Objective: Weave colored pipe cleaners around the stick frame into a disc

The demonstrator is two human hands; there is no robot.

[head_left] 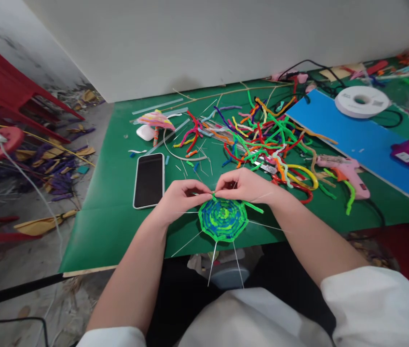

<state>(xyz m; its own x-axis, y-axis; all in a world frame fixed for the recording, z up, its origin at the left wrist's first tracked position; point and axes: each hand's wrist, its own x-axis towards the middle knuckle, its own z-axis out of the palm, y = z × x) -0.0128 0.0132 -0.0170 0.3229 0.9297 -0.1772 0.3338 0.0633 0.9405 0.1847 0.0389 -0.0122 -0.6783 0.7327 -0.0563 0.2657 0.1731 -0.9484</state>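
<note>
A round woven disc (223, 220) of green and blue pipe cleaner lies near the table's front edge, with thin wire spokes sticking out around it. My left hand (186, 196) pinches the green strand at the disc's far rim. Beside it, thumb and forefinger closed, my right hand (242, 185) grips the same rim; the two hands' fingertips nearly touch. A loose green pipe cleaner end (253, 207) pokes out from under my right hand to the right.
Left of my hands lies a phone (149, 180). Beyond them spreads a pile of coloured pipe cleaners (262, 130). A pink glue gun (347, 174), a blue board (363, 144), a white spool (361, 101) and a small pink-yellow umbrella shape (156, 119) also sit on the green table (96, 207).
</note>
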